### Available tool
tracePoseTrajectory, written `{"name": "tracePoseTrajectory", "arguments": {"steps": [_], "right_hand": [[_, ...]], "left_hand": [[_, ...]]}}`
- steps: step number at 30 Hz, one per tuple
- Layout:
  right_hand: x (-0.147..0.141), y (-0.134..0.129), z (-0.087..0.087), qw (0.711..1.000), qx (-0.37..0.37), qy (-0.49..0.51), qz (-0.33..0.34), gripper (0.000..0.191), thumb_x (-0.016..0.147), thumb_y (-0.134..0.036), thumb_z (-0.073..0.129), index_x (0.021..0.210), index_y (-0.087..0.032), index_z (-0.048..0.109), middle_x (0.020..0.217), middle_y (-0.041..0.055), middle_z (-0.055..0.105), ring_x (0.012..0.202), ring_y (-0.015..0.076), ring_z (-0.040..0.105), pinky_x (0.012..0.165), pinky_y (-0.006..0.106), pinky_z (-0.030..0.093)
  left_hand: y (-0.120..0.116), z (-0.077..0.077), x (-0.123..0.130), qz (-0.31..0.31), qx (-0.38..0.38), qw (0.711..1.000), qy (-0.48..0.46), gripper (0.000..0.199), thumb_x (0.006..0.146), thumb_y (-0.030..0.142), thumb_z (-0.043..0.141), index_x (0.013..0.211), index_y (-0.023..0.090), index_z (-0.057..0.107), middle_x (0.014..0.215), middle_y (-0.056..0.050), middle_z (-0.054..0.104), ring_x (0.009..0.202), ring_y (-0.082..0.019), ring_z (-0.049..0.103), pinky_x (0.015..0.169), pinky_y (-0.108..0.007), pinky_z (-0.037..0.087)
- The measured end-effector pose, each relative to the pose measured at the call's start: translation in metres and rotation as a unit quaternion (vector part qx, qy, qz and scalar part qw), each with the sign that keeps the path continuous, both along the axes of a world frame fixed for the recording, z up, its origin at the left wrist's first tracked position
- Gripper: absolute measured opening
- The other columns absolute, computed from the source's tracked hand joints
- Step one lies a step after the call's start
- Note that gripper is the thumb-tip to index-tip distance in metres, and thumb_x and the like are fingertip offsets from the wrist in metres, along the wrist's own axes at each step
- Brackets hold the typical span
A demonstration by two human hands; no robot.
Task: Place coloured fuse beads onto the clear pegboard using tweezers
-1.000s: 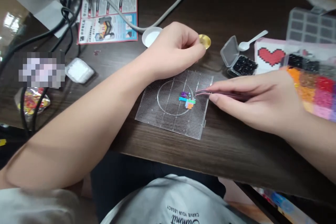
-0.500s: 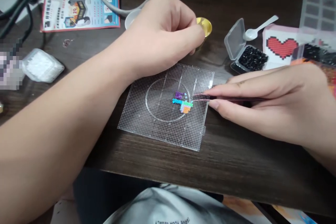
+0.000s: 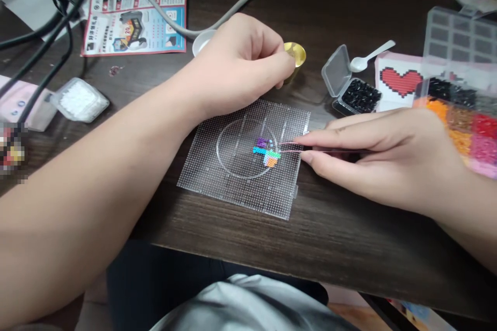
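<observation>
A clear pegboard lies on the dark table, with small purple, blue, green, white and orange beads on its right half. My right hand pinches tweezers, whose two tips are slightly apart at the beads' right side. Whether a bead sits between the tips is too small to tell. My left hand is closed beyond the board's far edge, its thumb and fingers pressed on the rim of a small gold cup.
At the right are an open box of black beads, a white spoon, a heart pattern sheet and a compartment tray. Left are a box of white beads, a leaflet and cables.
The view has shifted, bringing more of the bead tray into sight. Both hands keep their grips, and the tweezer tips stay beside the beads.
</observation>
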State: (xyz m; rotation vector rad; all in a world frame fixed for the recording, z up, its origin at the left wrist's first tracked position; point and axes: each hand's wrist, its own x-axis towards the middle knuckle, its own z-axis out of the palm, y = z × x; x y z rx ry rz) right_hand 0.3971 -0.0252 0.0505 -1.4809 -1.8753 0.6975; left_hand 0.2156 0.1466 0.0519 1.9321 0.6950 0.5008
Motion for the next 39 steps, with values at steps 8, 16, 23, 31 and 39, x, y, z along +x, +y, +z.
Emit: {"name": "tracePoseTrajectory", "arguments": {"steps": [8,16,23,31,39], "right_hand": [[0.0028,-0.0008,0.0019,1.000,-0.012,0.002,-0.009,0.022,0.100,-0.019,0.079,0.106,-0.027,0.098,0.077,0.0014,0.083,0.056,0.0112,0.066,0.050,0.023,0.049],[0.0035,0.0008,0.0005,1.000,0.002,0.005,0.009,0.023,0.101,-0.018,0.079,0.106,-0.030,0.098,0.084,0.0013,0.087,0.058,0.0130,0.073,0.051,0.023,0.055],[0.0045,-0.0005,-0.0024,1.000,0.010,0.000,0.022,0.028,0.104,-0.015,0.076,0.108,-0.032,0.097,0.088,0.0004,0.089,0.067,0.0168,0.081,0.055,0.026,0.061],[0.0014,-0.0005,-0.0034,0.999,0.033,-0.015,0.007,0.026,0.103,-0.012,0.076,0.111,-0.026,0.097,0.089,0.0030,0.089,0.072,0.0184,0.084,0.056,0.025,0.063],[-0.0023,0.0027,-0.0052,0.999,0.034,-0.019,0.015,0.028,0.103,-0.012,0.078,0.112,-0.030,0.096,0.088,0.0015,0.089,0.073,0.0191,0.085,0.058,0.026,0.067]], "left_hand": [[-0.0002,0.0004,0.0016,0.005,-0.005,1.000,-0.003,0.039,0.101,0.007,0.063,0.063,0.016,0.066,0.043,0.010,0.041,0.041,-0.002,0.033,0.043,-0.027,0.016],[-0.0003,-0.0003,-0.0020,-0.005,-0.002,1.000,-0.009,0.030,0.095,0.016,0.063,0.065,0.017,0.068,0.046,0.008,0.048,0.044,-0.003,0.034,0.047,-0.032,0.016],[-0.0008,-0.0004,-0.0019,-0.008,-0.002,1.000,-0.002,0.032,0.096,0.015,0.063,0.065,0.018,0.067,0.046,0.007,0.047,0.044,-0.004,0.034,0.048,-0.033,0.016],[0.0004,-0.0010,-0.0015,-0.015,-0.004,1.000,-0.008,0.031,0.095,0.015,0.063,0.064,0.016,0.067,0.047,0.008,0.046,0.044,-0.002,0.033,0.047,-0.030,0.016],[0.0027,-0.0056,0.0015,-0.026,0.012,0.999,-0.029,0.034,0.093,0.014,0.060,0.059,0.014,0.066,0.048,0.009,0.038,0.047,-0.001,0.029,0.049,-0.026,0.014]]}}
